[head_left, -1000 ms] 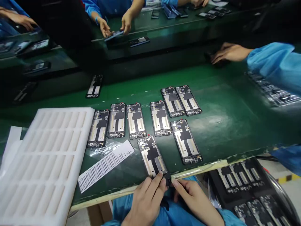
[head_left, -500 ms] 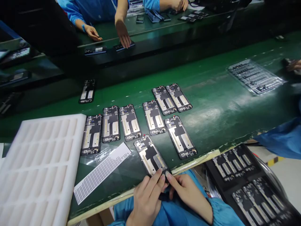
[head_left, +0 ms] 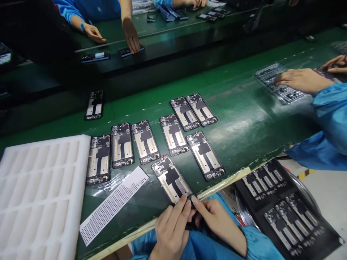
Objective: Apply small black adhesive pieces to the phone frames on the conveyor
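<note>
An open phone body [head_left: 173, 180] lies at the near edge of the green bench [head_left: 235, 141], its lower end between my hands. My left hand [head_left: 173, 224] has its fingers pressed together on that lower end. My right hand [head_left: 213, 216] pinches the corner with thumb and fingers, and part of its grip is hidden. Just right of it lies another phone body [head_left: 206, 156]. A white sheet of small dark dots [head_left: 114, 206] rests to the left on clear film. Several more phone bodies [head_left: 145, 141] are spread behind.
A white foam tray [head_left: 40, 187] stands at the left. A black tray [head_left: 276, 206] with phone bodies sits low at the right. A co-worker's hand [head_left: 303, 80] is over a clear tray [head_left: 261, 74]; another person's hands [head_left: 131, 36] work across the bench.
The view has shifted slightly. At the right, a co-worker's hand and sleeve have reached in over the clear tray. My hands keep nearly the same hold at the phone body's lower end.
</note>
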`<state>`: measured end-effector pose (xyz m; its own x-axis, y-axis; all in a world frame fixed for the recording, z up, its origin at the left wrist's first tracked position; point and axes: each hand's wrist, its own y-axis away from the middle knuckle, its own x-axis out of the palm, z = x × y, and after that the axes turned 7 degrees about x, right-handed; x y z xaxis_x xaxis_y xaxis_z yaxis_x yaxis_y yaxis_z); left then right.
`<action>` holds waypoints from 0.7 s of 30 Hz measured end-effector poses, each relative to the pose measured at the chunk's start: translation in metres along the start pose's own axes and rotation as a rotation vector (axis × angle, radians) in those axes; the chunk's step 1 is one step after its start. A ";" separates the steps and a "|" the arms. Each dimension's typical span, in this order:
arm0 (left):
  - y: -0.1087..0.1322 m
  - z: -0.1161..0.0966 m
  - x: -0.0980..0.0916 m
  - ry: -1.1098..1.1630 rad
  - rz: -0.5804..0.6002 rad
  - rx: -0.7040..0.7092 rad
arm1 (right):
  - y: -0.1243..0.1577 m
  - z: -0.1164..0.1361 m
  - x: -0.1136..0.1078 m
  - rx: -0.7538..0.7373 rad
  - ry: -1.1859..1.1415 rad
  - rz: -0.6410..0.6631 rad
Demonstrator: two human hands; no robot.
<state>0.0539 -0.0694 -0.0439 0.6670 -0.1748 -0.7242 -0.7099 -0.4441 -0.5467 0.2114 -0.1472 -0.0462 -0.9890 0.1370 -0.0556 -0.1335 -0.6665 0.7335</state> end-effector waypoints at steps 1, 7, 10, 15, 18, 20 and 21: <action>0.000 0.001 0.000 -0.015 0.007 0.003 | -0.001 0.000 0.000 0.009 -0.005 -0.002; 0.000 0.000 -0.007 -0.112 0.119 -0.009 | -0.006 0.009 -0.001 0.082 -0.039 0.010; 0.002 -0.006 -0.011 -0.361 0.274 -0.035 | -0.007 0.008 -0.001 0.103 -0.042 0.001; 0.006 -0.006 -0.010 -0.545 0.300 0.052 | -0.007 0.007 -0.011 0.126 -0.044 0.098; 0.011 0.000 -0.010 -0.459 0.127 0.234 | -0.003 0.014 -0.018 0.114 -0.039 0.214; 0.020 -0.004 -0.010 -0.404 -0.022 0.324 | 0.005 0.015 -0.019 0.121 -0.053 0.274; 0.025 -0.008 -0.011 -0.380 -0.073 0.323 | 0.011 0.015 -0.017 0.118 -0.069 0.281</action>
<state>0.0304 -0.0859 -0.0459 0.6307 0.2057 -0.7482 -0.7382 -0.1383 -0.6603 0.2277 -0.1463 -0.0268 -0.9790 0.0113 0.2034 0.1567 -0.5960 0.7875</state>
